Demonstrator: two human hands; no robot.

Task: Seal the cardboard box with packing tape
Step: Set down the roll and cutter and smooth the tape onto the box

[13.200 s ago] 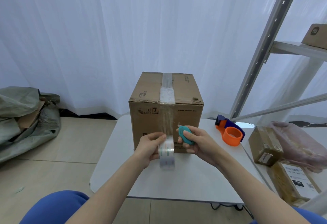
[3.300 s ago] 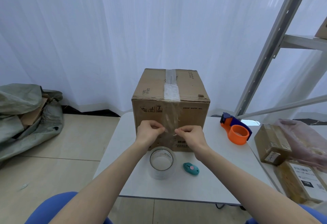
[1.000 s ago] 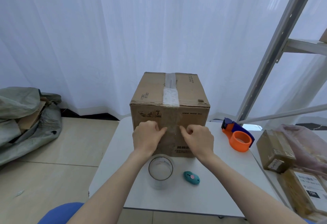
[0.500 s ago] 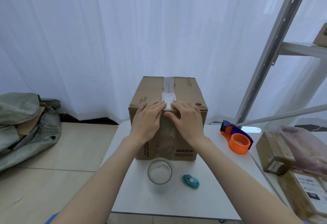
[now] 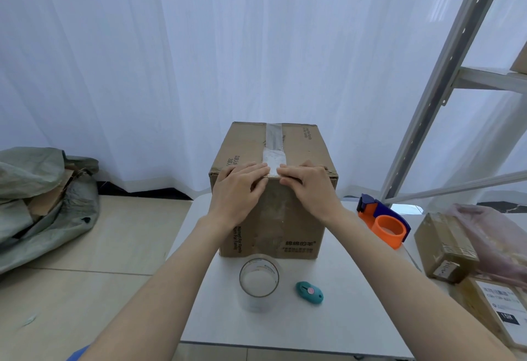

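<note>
A brown cardboard box (image 5: pixel 302 146) stands on the white table (image 5: pixel 285 323), with a strip of clear packing tape (image 5: pixel 274 143) along its top seam and down the front face. My left hand (image 5: pixel 238 189) and my right hand (image 5: pixel 309 186) lie flat over the box's top front edge, on either side of the tape, fingers spread and holding nothing. A roll of clear tape (image 5: pixel 259 279) lies on the table in front of the box. Right of the roll sits a small teal cutter (image 5: pixel 309 292).
An orange and blue tape dispenser (image 5: pixel 383 223) sits right of the box. Smaller parcels (image 5: pixel 447 246) and a plastic bag (image 5: pixel 496 243) crowd the right edge, below a metal shelf frame (image 5: pixel 445 66). A grey sack (image 5: pixel 37 198) lies on the floor at left. White curtains hang behind.
Both hands went from pinching the tape on the front face to lying flat up at the top front edge. The roll and the cutter stayed on the table.
</note>
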